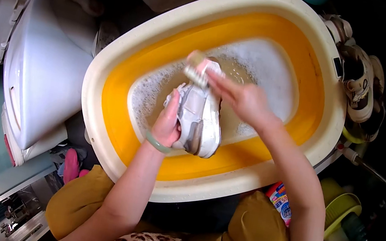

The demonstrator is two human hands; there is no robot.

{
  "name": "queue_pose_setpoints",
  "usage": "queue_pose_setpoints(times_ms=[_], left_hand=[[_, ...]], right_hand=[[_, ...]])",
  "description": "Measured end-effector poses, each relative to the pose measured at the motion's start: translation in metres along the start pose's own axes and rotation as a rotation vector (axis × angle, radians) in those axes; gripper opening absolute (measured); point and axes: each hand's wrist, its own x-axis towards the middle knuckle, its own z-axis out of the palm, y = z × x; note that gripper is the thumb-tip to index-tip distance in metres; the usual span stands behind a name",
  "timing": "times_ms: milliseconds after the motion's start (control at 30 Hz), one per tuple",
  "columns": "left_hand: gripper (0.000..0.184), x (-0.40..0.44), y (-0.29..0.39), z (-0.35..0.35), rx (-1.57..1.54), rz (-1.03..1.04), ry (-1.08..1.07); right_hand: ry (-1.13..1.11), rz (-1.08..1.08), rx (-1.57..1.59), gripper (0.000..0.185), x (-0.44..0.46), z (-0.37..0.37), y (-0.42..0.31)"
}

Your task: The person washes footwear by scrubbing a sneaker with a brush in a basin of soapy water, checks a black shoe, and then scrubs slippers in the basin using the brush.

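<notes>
A white and grey sneaker (197, 113) is held over the soapy water in a yellow tub with a cream rim (92, 118). My left hand (168, 121), a pale green bangle at its wrist, grips the shoe from its left side. In my right hand (244, 100) is a scrub brush (195, 72) with pale bristles and a pinkish back, somewhat blurred. The brush lies against the toe end of the shoe. White suds (275, 76) float on the cloudy water beneath.
Several other shoes (359, 83) stand by the tub's right side. To the left is a white toilet (46, 58). Green plastic containers (343, 206) and a colourful packet (281, 202) lie at the lower right. Pink slippers (72, 165) are at the lower left.
</notes>
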Motion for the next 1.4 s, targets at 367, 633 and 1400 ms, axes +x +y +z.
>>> queue_pose_setpoints(times_ms=[367, 633, 1400], left_hand=[[0.055, -0.002, -0.009, -0.023, -0.163, -0.010, 0.029], [0.060, 0.001, 0.009, -0.013, -0.183, 0.037, -0.013], [0.059, -0.005, 0.006, -0.018, -0.237, -0.006, 0.023]], right_hand=[[-0.245, 0.006, 0.070, 0.041, -0.078, 0.007, -0.021], [-0.043, 0.006, 0.223, 0.040, -0.052, 0.006, -0.021], [0.023, -0.052, 0.028, 0.043, -0.031, 0.003, -0.003]])
